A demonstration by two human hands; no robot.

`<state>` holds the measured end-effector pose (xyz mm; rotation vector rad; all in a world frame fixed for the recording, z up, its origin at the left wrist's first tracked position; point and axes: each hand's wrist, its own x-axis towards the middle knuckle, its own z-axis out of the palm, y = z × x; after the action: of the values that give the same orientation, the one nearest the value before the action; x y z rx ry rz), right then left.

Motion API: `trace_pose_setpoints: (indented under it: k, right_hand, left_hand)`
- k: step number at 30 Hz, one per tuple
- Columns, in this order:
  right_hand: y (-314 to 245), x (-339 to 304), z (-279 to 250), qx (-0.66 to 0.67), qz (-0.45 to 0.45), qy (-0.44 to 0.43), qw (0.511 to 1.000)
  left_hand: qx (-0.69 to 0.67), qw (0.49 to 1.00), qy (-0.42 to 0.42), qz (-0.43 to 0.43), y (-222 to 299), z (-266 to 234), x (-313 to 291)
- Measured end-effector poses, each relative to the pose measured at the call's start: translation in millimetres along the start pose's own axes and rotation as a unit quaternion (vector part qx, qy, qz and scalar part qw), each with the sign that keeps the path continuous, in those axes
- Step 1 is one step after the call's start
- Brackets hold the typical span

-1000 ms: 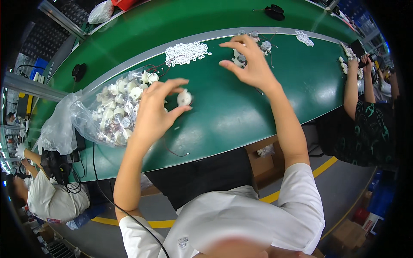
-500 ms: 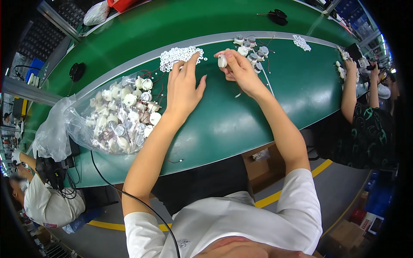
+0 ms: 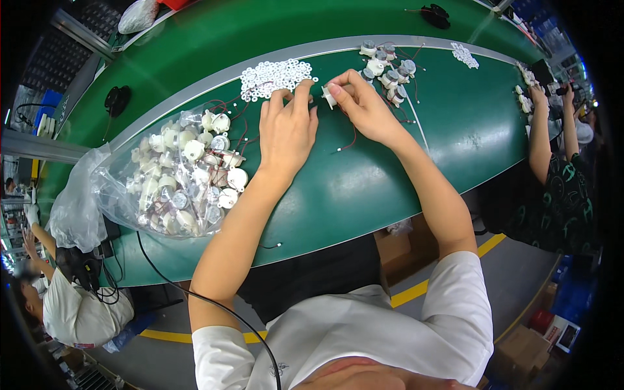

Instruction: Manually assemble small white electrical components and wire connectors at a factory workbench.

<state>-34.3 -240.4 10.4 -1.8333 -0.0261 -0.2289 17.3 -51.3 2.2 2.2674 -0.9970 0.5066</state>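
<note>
My right hand [image 3: 365,109] pinches a small white motor-like part [image 3: 328,97] between thumb and fingers. A thin dark red wire [image 3: 354,138] trails from under that hand to a small plug on the green bench. My left hand [image 3: 286,138] is bent palm down, its fingertips at the right end of a pile of small white rings [image 3: 270,79]. Its thumb stands apart from the index finger, and I make out nothing held. Beside the left forearm, a clear plastic bag [image 3: 166,182] spills many similar white parts with wires.
More wired white parts [image 3: 390,73] lie beyond my right hand, and a second group of rings [image 3: 464,56] lies farther right. A metal rail [image 3: 344,44] edges the bench. A black cable [image 3: 195,294] crosses my left upper arm. Co-workers sit at both sides.
My left fingers have curled down at the rings. My right hand has turned the white part, which now shows its side, and its wire hangs lower on the bench.
</note>
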Motion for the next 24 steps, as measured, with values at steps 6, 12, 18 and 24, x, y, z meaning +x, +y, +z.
trace_pose_setpoints:
  k: [6,12,18,24]
  right_hand:
    - [6,1,2,-0.039,-0.005,0.040,0.998]
    - [-7,-2,1,-0.144,0.022,0.047,0.988]
    - [-15,-3,0,-0.187,0.032,0.040,0.981]
    - [-13,0,-1,-0.202,0.031,0.023,0.979]
  left_hand:
    - [-0.150,0.987,0.024,-0.059,0,2,2]
    - [-0.135,0.990,0.018,-0.034,-5,7,0]
    - [-0.165,0.986,0.019,-0.033,0,3,-4]
    - [-0.199,0.979,0.006,-0.044,-1,2,-5]
